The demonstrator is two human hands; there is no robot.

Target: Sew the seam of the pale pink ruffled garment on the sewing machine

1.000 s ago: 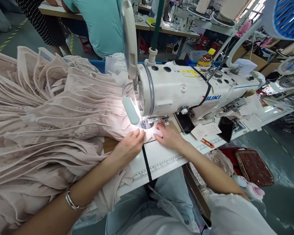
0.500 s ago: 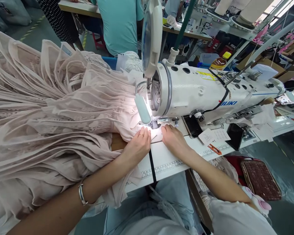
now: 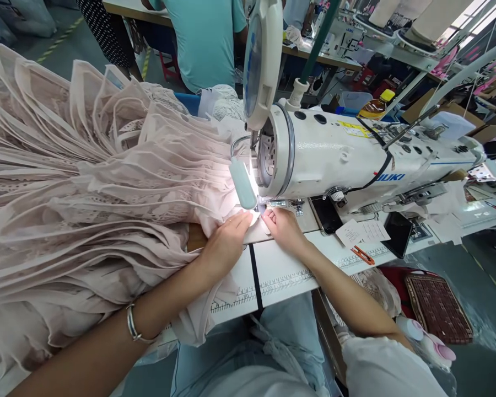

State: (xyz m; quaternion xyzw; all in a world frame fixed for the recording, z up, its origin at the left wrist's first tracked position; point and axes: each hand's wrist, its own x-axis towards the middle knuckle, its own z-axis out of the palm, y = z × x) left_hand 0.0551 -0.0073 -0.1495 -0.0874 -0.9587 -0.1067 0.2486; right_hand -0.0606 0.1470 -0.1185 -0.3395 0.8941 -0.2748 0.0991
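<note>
My left hand is closed on a pale pink piece of fabric just in front of the presser foot. From the other side my right hand pinches the same fabric, its fingers curled by the needle area. Above both hands stands the head of a white sewing machine, with a lit lamp by the needle. The needle itself is hidden behind the pale green lamp cover. A large heap of gathered pale pink garments spreads left of the machine and partly under my left forearm.
Right of my hands lie a black phone, paper slips, orange thread snips and a second dark device. A ruler tape runs along the table's front edge. A person in a teal shirt sits beyond the machine.
My right hand has shifted left and in toward the needle, its fingers more curled. My left hand has turned a little, and the fabric edge between the hands is lifted. The view has shifted slightly.
</note>
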